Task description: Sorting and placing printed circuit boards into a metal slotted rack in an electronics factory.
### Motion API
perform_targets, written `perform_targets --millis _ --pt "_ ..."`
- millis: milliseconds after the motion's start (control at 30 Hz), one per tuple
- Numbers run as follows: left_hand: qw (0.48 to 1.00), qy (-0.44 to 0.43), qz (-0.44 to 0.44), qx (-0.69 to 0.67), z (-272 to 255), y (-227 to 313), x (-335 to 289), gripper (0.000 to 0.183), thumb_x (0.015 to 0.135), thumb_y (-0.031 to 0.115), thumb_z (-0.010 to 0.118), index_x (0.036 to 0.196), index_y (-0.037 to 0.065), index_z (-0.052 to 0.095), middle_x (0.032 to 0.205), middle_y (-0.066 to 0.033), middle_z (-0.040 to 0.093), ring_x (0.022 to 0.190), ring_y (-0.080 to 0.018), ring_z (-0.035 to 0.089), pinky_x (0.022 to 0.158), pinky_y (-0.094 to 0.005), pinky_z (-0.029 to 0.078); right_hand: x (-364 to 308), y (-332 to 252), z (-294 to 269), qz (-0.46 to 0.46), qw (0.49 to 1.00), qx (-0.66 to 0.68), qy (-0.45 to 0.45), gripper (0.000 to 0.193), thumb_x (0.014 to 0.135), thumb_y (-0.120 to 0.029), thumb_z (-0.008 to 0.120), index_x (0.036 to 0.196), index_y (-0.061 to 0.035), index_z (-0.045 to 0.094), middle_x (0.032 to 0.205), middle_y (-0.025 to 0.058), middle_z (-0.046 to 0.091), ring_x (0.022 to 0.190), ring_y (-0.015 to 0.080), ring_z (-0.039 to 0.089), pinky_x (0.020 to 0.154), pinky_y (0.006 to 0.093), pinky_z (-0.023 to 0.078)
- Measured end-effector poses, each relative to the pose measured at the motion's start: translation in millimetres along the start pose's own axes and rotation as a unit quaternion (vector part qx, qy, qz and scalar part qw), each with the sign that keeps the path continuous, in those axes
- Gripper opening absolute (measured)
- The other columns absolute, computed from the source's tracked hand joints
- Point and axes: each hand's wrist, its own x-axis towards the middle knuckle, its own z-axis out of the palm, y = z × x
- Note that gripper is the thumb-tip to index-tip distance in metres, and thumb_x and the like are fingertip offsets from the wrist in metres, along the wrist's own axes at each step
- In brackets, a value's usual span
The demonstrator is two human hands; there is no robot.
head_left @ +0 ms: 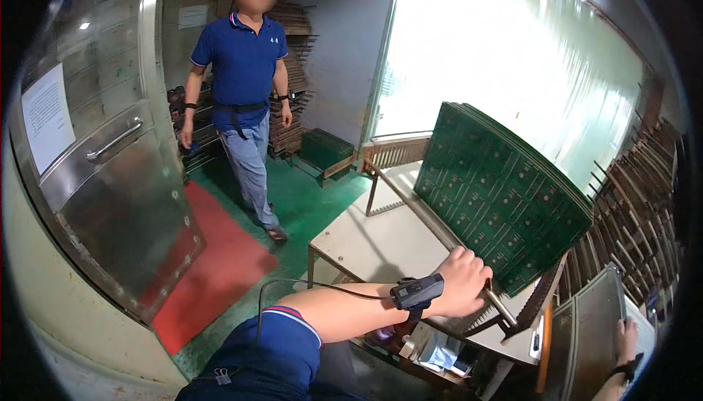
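Observation:
My left hand (pixel 465 284) is closed around the metal bar of a rack (pixel 505 306) with toothed side rails. Several green printed circuit board panels (pixel 505 196) stand close together in that rack, tilted, on a white tabletop (pixel 388 243). A black device is strapped to my left wrist, with a cable running back along the arm. At the far right, my right hand (pixel 627 339) grips the edge of a grey metal-framed door (pixel 582 335). Its fingers are small and partly hidden.
A person (pixel 245 86) in a blue shirt walks on the green floor (pixel 307 188) at the back left. Left stands a metal-and-glass door (pixel 110 145) beside a red floor patch (pixel 212 254). Racks (pixel 637 210) line the right; another rack with green boards (pixel 326 152) sits behind. Items fill a lower shelf (pixel 432 350).

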Motion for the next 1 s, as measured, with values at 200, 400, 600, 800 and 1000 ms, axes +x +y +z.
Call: perform_targets --millis 200,400,600,800,1000 --pt "0.982 -0.078 0.167 -0.033 -15.8 -53.0 8.7 0.057 0.088 0.061 0.056 0.107 0.007 0.063 0.094 -0.0114 0.067 0.09 -0.0291 0.064 0.079 -0.0426 0.051 -11.6 15.6 -9.6 -0.003 1.0 0.023 0.021 0.049 0.091 -0.022 0.058 0.134 0.0005 0.048 0.125 0.0297 0.053 0.115 0.0471 0.052 0.1 0.0477 0.042" --pt "0.996 0.016 0.08 0.04 -30.5 -139.8 -15.7 0.055 0.089 0.062 0.054 0.077 0.009 0.058 0.075 -0.0102 0.059 0.08 -0.0334 0.06 0.073 -0.0445 0.045 -15.7 10.7 -6.5 0.01 0.998 0.042 0.035 0.052 0.091 -0.023 0.06 0.135 0.0015 0.048 0.128 0.0311 0.053 0.117 0.0471 0.051 0.102 0.0471 0.041" --pt "0.995 0.012 0.058 0.076 -35.2 -110.8 -17.6 0.057 0.089 0.064 0.052 0.075 0.01 0.059 0.074 -0.0106 0.059 0.079 -0.0339 0.06 0.072 -0.0446 0.044 -26.9 -19.6 -19.0 0.027 0.997 0.053 0.042 0.053 0.09 -0.024 0.06 0.134 0.0019 0.049 0.126 0.0329 0.055 0.12 0.0477 0.05 0.103 0.0464 0.041" --pt "0.993 -0.043 0.013 0.108 -52.4 -46.6 -32.6 0.055 0.09 0.061 0.052 0.073 0.01 0.062 0.066 -0.0104 0.063 0.069 -0.0319 0.066 0.066 -0.0441 0.049 -31.9 -25.3 -21.1 0.032 0.998 0.035 0.052 0.055 0.087 -0.025 0.062 0.134 0.0012 0.05 0.127 0.0318 0.055 0.121 0.0467 0.05 0.103 0.0463 0.041" --pt "0.987 -0.144 0.056 0.044 -77.2 -3.9 -31.9 0.042 0.096 0.047 0.054 0.078 0.009 0.058 0.06 -0.0137 0.062 0.058 -0.0351 0.065 0.054 -0.0446 0.052 -40.1 -27.8 -26.5 0.038 0.998 0.03 0.043 0.057 0.086 -0.024 0.064 0.135 0.001 0.049 0.129 0.0317 0.054 0.123 0.0458 0.05 0.104 0.0456 0.041"
